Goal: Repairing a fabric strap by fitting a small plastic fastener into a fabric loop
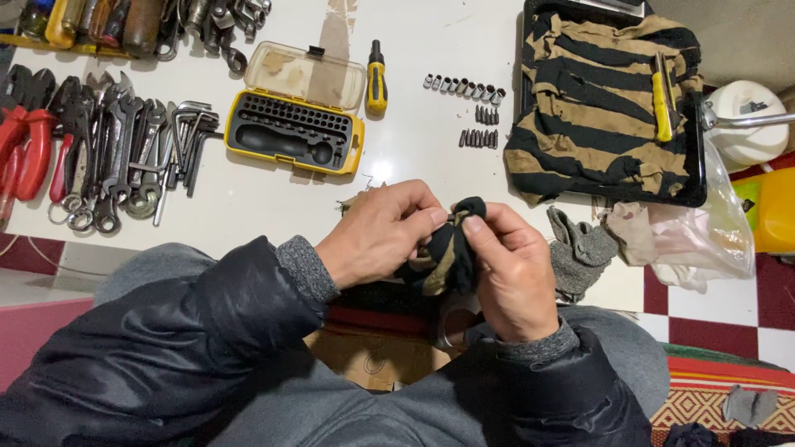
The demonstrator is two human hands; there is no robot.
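From the head view, we are looking down at a person in a dark jacket working at the edge of a white table (248,207). The left hand (377,234) and right hand (513,273) are meeting at picture centre, both pinching a black-and-tan striped rag (443,252); the left fingertips are closing on something small at the rag's top, too hidden for us to tell what it is, while the right thumb and fingers are wrapping the cloth. At 11 o'clock from the hands an open yellow bit case (294,120) is lying, with a yellow-and-black screwdriver (377,79) just beside it. At 12 to 1 o'clock rows of sockets and bits (474,112) are sitting. At 2 o'clock a larger striped cloth (600,108) is filling a black tray. At 9 to 10 o'clock wrenches and pliers (108,149) are spreading out. A grey glove (580,248) is resting at 3 o'clock.
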